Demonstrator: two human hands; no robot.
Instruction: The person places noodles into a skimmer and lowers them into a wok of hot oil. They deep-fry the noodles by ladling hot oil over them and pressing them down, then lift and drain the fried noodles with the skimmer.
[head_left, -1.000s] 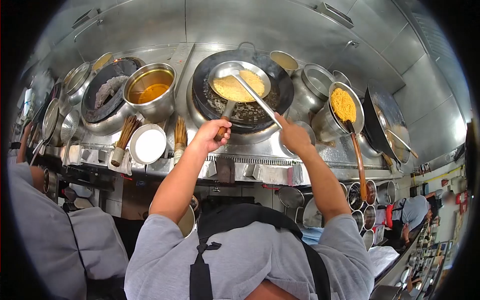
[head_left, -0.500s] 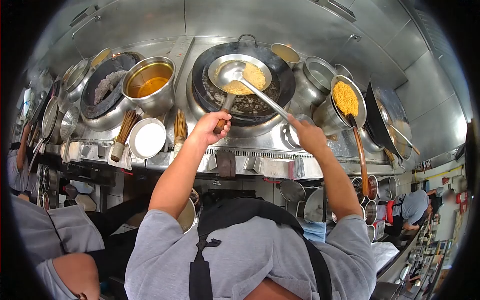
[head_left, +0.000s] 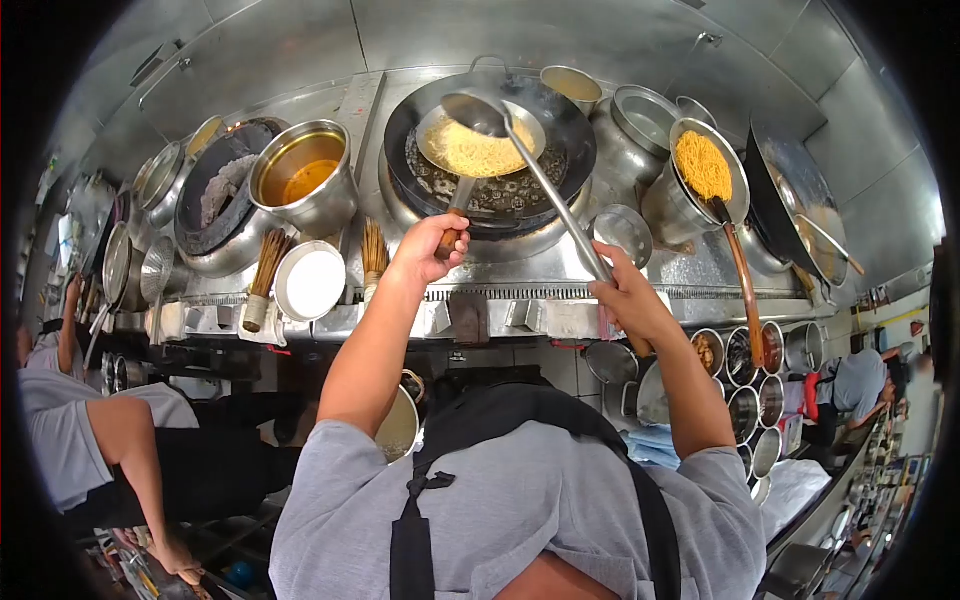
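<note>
My left hand (head_left: pixel 430 248) is closed round the wooden grip of a wide, shallow strainer (head_left: pixel 463 192). A layer of pale yellow noodles (head_left: pixel 480 156) lies in its bowl. Beneath the strainer is a large black wok (head_left: pixel 408 112) with dark, bubbling liquid. In my right hand (head_left: pixel 632 297) is the long handle of a metal ladle (head_left: pixel 552 193), with fingers wrapped around it. The ladle's bowl hangs over the far left part of the strainer, above the noodles, its dark underside showing.
Left of the wok stand a metal pot of amber liquid (head_left: pixel 345 190), bamboo brushes (head_left: pixel 270 262) and a white-filled bowl (head_left: pixel 311 281). On the right, another strainer (head_left: pixel 742 195) of yellow noodles rests on a pot, near a tilted wok (head_left: pixel 800 190). A co-worker (head_left: pixel 130 430) is at left.
The ladle has lifted off the noodles and its bowl has moved up, away from me. My right hand has come lower and nearer. The noodles are spread more broadly across the strainer.
</note>
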